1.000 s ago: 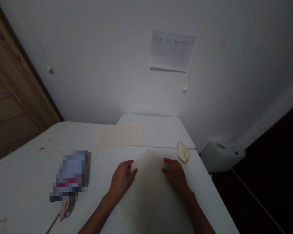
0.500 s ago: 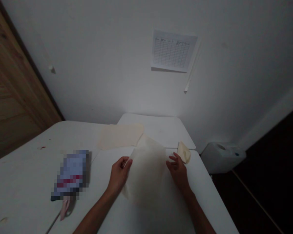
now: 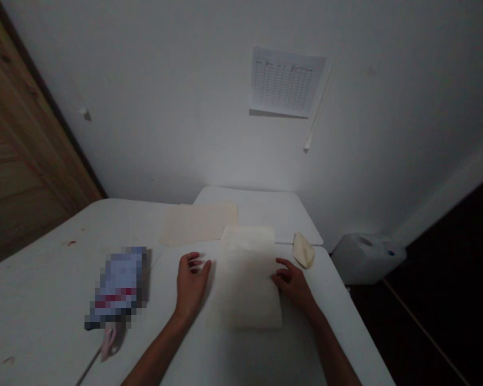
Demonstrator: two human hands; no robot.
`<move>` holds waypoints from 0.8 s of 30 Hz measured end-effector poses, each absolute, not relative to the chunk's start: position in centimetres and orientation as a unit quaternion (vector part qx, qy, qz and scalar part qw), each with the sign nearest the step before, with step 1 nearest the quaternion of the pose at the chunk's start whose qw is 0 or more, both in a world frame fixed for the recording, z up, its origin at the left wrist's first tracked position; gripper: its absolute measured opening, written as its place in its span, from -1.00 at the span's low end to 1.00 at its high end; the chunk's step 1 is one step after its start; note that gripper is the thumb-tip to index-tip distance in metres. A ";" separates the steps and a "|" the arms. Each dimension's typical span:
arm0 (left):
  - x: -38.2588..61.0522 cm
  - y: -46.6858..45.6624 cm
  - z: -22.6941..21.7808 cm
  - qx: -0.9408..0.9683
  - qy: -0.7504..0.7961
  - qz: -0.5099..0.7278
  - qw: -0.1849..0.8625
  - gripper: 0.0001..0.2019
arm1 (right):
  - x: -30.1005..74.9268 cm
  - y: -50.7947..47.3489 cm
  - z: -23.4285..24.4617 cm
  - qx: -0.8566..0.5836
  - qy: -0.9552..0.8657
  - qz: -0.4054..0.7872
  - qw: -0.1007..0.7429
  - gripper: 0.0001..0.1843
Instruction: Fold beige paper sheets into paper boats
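A thin, whitish, see-through sheet (image 3: 247,279) lies on the table in front of me, folded so that its layers overlap. To its left, my left hand (image 3: 191,281) is open, thumb and fingers apart, with a gap between it and the sheet. My right hand (image 3: 293,284) is at the sheet's right edge with loosely bent, parted fingers; whether the fingertips touch the sheet I cannot tell. Just beyond that hand rests a small crumpled cream-coloured piece (image 3: 304,251). Behind the sheet, to the left, a flat beige sheet (image 3: 199,224) lies on the table.
On the left of the white table (image 3: 44,279) is a blurred-out blue pouch-like thing (image 3: 116,287) with a pink loop (image 3: 108,343). A printed page (image 3: 285,83) hangs on the wall. A whitish plastic container (image 3: 366,260) stands beyond the table's right edge.
The thin sheet, raised at its left edge by my left hand before, now lies flat and folded. My left hand has let go and opened. My right hand has moved slightly beside the right edge.
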State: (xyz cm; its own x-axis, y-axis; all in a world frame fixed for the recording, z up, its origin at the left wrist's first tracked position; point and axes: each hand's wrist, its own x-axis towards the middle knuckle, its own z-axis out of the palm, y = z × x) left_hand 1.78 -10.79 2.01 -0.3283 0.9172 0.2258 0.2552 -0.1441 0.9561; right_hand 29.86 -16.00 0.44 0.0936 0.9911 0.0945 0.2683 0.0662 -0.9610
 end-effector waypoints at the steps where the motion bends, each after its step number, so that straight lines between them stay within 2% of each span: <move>1: 1.4 -10.7 2.2 0.523 0.587 0.565 0.249 -0.55 | 30.3 -16.0 0.4 -0.569 -0.564 0.376 0.466 -0.50; 3: 0.8 -10.4 2.7 0.574 0.570 0.558 0.189 -0.58 | 30.9 -16.0 0.3 -0.568 -0.581 0.359 0.459 -0.55; 6: 0.2 -10.1 3.2 0.615 0.543 0.545 0.172 -0.60 | 31.3 -16.1 0.3 -0.567 -0.596 0.343 0.454 -0.58; 12: -0.5 -9.6 3.1 0.594 0.568 0.469 0.323 -0.48 | 31.4 -16.6 1.3 -0.543 -0.643 0.361 0.403 -0.61; 24: 1.1 -10.8 4.0 0.610 0.514 0.371 0.476 -0.56 | 30.7 -17.1 2.0 -0.533 -0.658 0.350 0.401 -0.63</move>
State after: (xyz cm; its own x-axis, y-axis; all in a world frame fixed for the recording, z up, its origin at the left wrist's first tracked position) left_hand 1.10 -10.76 3.96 0.1975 0.9796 -0.0372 0.2728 -0.0185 0.9619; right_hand 30.73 -17.14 2.00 -0.1114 0.9816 0.1550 0.4204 0.1879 -0.8877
